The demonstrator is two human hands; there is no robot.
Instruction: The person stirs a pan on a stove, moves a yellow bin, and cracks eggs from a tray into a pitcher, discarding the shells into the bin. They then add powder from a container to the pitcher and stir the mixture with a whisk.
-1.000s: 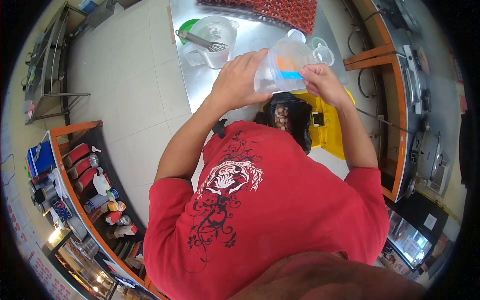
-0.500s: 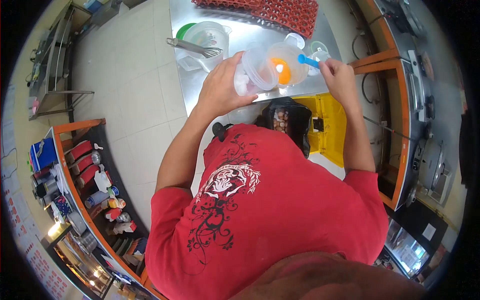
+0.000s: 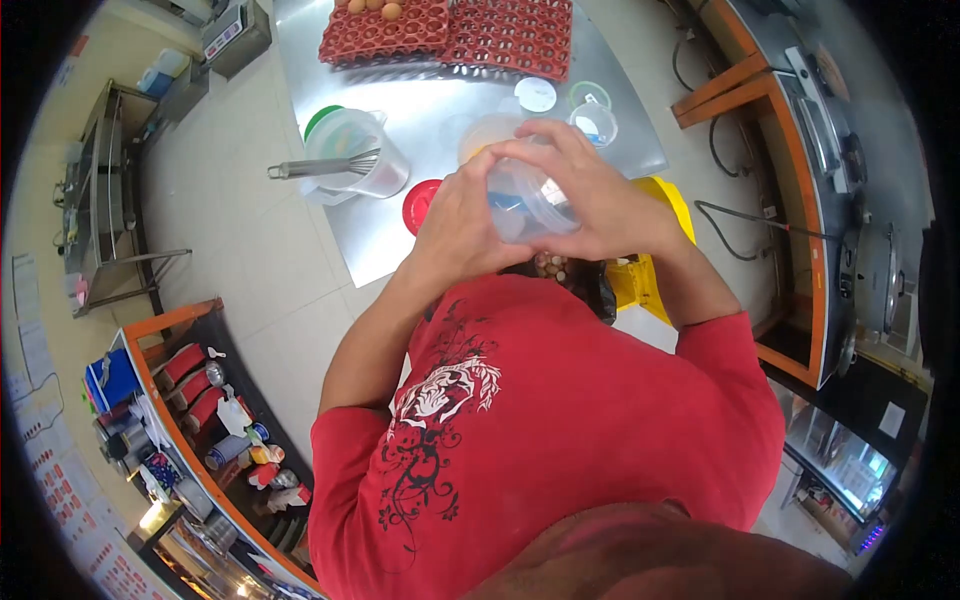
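Note:
Between my two hands is a clear plastic tub (image 3: 508,215), tilted, with something blue, which looks like the scoop, showing through its wall. My left hand (image 3: 455,215) is wrapped round its left side. My right hand (image 3: 610,200) grips the rim on the right, and the fingertips of both hands come close together over the top. Just behind them, a translucent bowl (image 3: 490,130) is mostly hidden, with a bit of orange egg yolk visible. A red lid (image 3: 420,205) lies on the steel table (image 3: 365,240) beside my left hand.
A clear pitcher (image 3: 390,165) with a whisk (image 3: 320,167) across it stands at the left. Red egg trays (image 3: 510,40), several eggs (image 3: 375,8), a white lid (image 3: 536,95) and a small clear tub (image 3: 596,125) lie farther back. Below are eggshells (image 3: 553,266) and a yellow bin (image 3: 632,285).
My right hand has come left from holding the blue scoop out beside the bowl to gripping the tub. The tub has come nearer my body. The camera view has shifted, showing more of the table.

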